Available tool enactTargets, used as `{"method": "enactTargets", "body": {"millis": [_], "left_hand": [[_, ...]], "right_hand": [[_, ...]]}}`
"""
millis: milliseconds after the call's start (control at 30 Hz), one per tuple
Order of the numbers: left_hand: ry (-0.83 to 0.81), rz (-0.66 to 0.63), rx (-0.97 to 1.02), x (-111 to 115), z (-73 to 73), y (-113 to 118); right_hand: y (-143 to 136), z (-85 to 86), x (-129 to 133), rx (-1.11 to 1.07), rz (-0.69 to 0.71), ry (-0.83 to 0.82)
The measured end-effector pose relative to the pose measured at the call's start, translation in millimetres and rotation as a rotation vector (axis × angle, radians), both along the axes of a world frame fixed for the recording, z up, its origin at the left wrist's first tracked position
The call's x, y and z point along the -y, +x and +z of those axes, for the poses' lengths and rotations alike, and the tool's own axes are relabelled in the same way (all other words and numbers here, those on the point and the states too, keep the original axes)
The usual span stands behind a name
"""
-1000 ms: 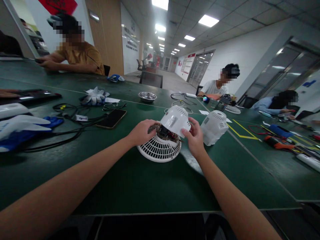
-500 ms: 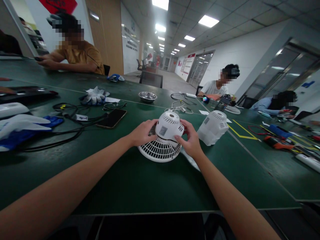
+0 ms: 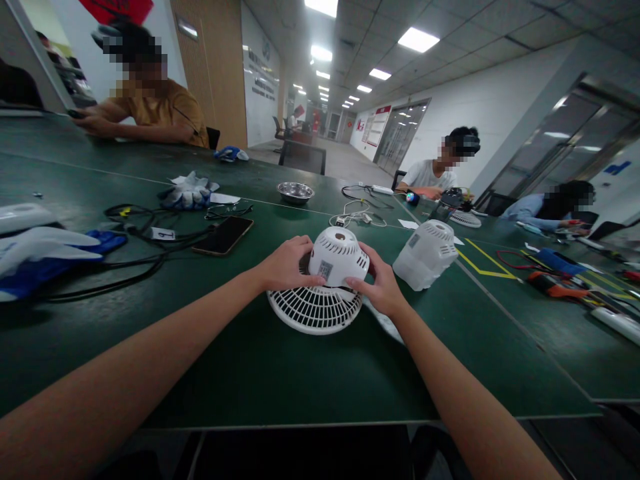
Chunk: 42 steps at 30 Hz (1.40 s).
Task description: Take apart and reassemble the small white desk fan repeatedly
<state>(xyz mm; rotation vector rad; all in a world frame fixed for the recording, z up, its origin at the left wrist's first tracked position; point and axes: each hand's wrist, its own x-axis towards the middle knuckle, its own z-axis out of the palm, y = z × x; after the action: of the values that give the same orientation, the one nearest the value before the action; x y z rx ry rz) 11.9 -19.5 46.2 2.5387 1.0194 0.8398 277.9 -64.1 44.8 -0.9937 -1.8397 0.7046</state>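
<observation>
Between my two hands is a white fan motor housing [image 3: 336, 257] with slotted vents, a round hole on top and a grey label. It sits on a white fan grille [image 3: 313, 310] that lies face down on the green table. My left hand [image 3: 290, 265] grips the housing's left side, thumb across its lower front. My right hand [image 3: 376, 277] grips the right side, its thumb near the lower edge. Whether the housing is fixed to the grille cannot be made out. A white translucent piece [image 3: 390, 320] lies partly hidden behind my right wrist.
Right of my hands stands a white vented plastic part [image 3: 426, 257]. A metal bowl [image 3: 295, 193], white cable [image 3: 357, 215], phone [image 3: 223, 236], black cables [image 3: 150, 267] and gloves [image 3: 45, 257] lie around. Further right is an orange multimeter [image 3: 557, 285]. Other people sit across the table.
The housing has shifted slightly left and sits more level over the grille. The grille has moved a little left and toward me. My left thumb now lies across the housing's front.
</observation>
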Motion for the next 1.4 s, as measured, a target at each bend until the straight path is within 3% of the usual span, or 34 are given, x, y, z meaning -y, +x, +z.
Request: {"method": "enactTargets", "body": {"millis": [400,833,1200,1400], "left_hand": [[-0.021,-0.028,0.0,-0.3,-1.5,-2.3],[0.007,-0.03,-0.036,-0.4,-4.6,-1.2],[-0.009,-0.039,-0.014,-1.6,-5.3,-1.6],[0.004,-0.031,-0.037,0.5,-3.8,-0.6]], "right_hand": [[-2.0,0.2,0.7,-0.025,-0.015,0.0],[-2.7,5.2,4.0,0.097,-0.022,0.081],[-4.2,4.2,3.3,0.062,-0.007,0.015],[-8.0,1.5,3.0,0.078,-0.066,0.058]]}}
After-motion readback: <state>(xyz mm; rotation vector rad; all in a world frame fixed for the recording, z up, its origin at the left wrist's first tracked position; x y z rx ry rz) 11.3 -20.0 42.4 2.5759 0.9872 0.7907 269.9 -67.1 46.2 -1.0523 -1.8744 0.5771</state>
